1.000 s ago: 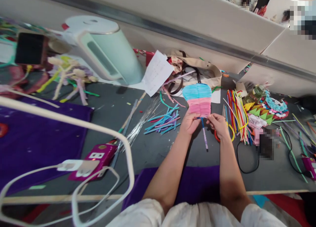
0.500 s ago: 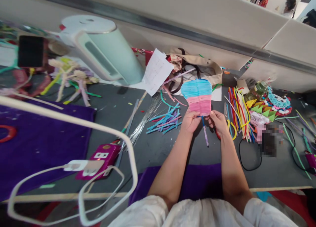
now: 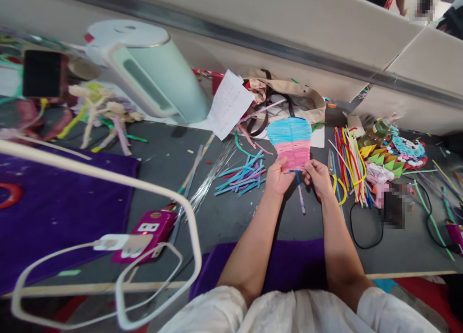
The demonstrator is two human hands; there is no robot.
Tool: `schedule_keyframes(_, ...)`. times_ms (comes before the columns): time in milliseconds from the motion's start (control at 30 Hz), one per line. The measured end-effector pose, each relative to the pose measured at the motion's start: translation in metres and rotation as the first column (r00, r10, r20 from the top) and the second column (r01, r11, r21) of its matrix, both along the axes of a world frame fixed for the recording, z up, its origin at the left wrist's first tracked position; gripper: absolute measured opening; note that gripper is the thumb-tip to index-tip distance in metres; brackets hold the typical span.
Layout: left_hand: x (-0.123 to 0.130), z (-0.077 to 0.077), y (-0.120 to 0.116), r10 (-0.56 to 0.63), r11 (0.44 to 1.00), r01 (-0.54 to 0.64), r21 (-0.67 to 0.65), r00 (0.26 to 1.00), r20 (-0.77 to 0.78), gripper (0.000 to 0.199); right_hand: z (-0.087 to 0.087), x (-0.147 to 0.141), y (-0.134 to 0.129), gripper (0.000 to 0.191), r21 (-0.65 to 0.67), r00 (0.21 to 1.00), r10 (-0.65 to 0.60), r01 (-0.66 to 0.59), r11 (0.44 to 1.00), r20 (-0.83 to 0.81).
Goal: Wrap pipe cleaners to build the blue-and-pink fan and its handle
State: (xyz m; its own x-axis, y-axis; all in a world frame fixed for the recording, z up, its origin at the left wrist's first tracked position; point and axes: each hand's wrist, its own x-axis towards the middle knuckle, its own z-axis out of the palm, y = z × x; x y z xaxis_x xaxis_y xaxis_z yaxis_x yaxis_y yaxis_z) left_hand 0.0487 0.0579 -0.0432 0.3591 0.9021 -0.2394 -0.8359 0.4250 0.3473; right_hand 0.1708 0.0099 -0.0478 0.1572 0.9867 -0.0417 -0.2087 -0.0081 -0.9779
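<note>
A blue and pink pipe-cleaner piece (image 3: pixel 292 139) is held up over the grey table, its blue part at the far end and its pink part toward me. My left hand (image 3: pixel 279 176) grips the lower left edge, thumb on the pink part. At the lower right corner, the fingers of my right hand (image 3: pixel 317 175) pinch the same piece. A thin blue and purple stem (image 3: pixel 301 195) hangs from its bottom between my hands. Cut blue, pink and purple pipe cleaners (image 3: pixel 243 174) lie left of my left hand.
A pale green kettle (image 3: pixel 181 82) stands at the back left. White cable loops (image 3: pixel 193 227) cross the left front near a magenta power strip (image 3: pixel 155 231). Yellow-handled scissors (image 3: pixel 338 188) and coloured pipe cleaners (image 3: pixel 352 164) lie right of my right hand. A person's arm shows beyond the partition.
My left thumb has moved up slightly onto the pink part. The piece has shifted a little and stays in both hands. More of a person shows at the top right.
</note>
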Motion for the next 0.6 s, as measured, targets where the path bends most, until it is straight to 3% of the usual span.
schedule_keyframes(100, -0.005, 0.001, 0.003, 0.008, 1.000, -0.007, -0.023, 0.998, 0.055, 0.033, 0.001, 0.004, -0.001, 0.033, -0.004, 0.993, -0.039, 0.040, 0.999, 0.116)
schedule_keyframes(200, -0.010, 0.001, 0.004, 0.014, 1.000, -0.012, -0.027, 0.996, 0.087, 0.044, 0.007, 0.022, -0.005, 0.033, 0.058, 0.909, -0.287, 0.283, 0.957, 0.302)
schedule_keyframes(267, -0.012, 0.001, 0.004, 0.007, 1.000, -0.006, -0.005, 0.994, 0.106, 0.052, 0.011, 0.042, -0.009, 0.029, 0.149, 0.740, -0.496, 0.486, 0.861, 0.454)
schedule_keyframes(333, -0.013, 0.001, 0.004, -0.003, 1.000, 0.000, 0.024, 0.993, 0.119, 0.057, 0.014, 0.062, -0.015, 0.025, 0.254, 0.519, -0.645, 0.634, 0.731, 0.561)
schedule_keyframes(433, -0.013, 0.001, 0.002, -0.019, 0.999, 0.015, 0.037, 0.993, 0.120, 0.060, 0.016, 0.087, -0.025, 0.024, 0.325, 0.266, -0.671, 0.716, 0.618, 0.692)
schedule_keyframes(500, -0.013, 0.002, 0.001, -0.024, 0.999, 0.021, 0.028, 0.993, 0.117, 0.061, 0.017, 0.097, -0.030, 0.025, 0.346, 0.179, -0.653, 0.730, 0.589, 0.736)
schedule_keyframes(600, -0.013, 0.003, 0.000, -0.022, 0.999, 0.019, 0.027, 0.993, 0.113, 0.063, 0.019, 0.106, -0.036, 0.026, 0.332, 0.160, -0.652, 0.757, 0.563, 0.741)
